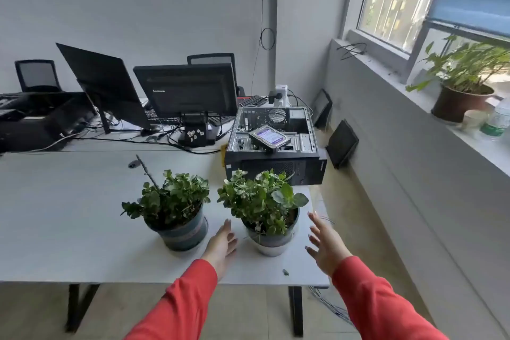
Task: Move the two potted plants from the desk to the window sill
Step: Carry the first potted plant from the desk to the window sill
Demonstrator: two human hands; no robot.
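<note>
While both potted plants (215, 212) sat near worktop (69, 229) front-right corner, nothing moved yet; left hand (222, 247), right hand (325, 244) open, flanking right pot (271, 240), untouched; window sill (414, 96) pending.

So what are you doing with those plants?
A person in red sleeves is reaching for the right plant on the desk. The left hand and right hand are open on either side of its pot, not touching it yet. The left plant stands beside it. Both are meant for the window sill, where another plant already sits.
</note>
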